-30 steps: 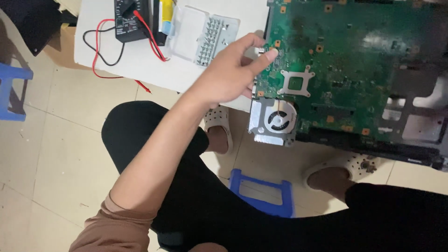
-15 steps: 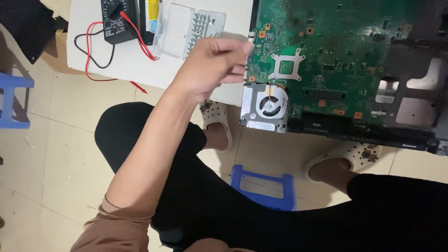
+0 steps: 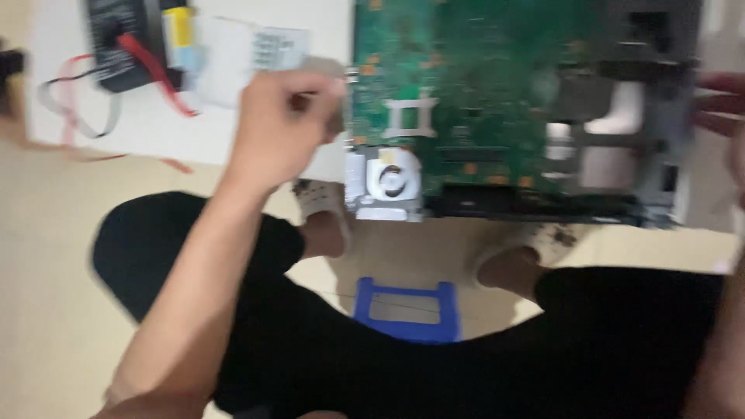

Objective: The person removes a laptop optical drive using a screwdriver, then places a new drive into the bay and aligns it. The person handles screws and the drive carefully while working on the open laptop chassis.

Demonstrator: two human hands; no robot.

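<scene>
A: Where is the left hand (image 3: 283, 124)?

B: Raised over the white desk (image 3: 186, 136), right at the left edge of the green circuit board (image 3: 466, 85). Its fingers (image 3: 326, 89) are curled in together, and something thin and grey seems to sit between them, but the picture is too blurred to say what, or whether they truly grip it

A: And the board itself?

B: It lies flat in a dark laptop shell (image 3: 636, 178) on the desk, its near edge hanging over the person's knees. A silver cooling fan (image 3: 388, 182) sits at the board's lower left corner, just below and to the right of the hand. A pale square bracket (image 3: 411, 116) is on the board, a little right of the fingers

A: The right hand?

B: Only a blurred sliver at the right border (image 3: 718, 109), near the shell's far side. I cannot tell whether it is closed or spread

A: What else is about?

B: Behind the left hand a clear plastic parts box (image 3: 248, 58), then a yellow tube (image 3: 177, 31) and a black multimeter (image 3: 116, 39) with red and black leads (image 3: 77, 109). Below, on the floor, a blue stool (image 3: 407, 310) between two feet in pale sandals (image 3: 318, 198)
</scene>
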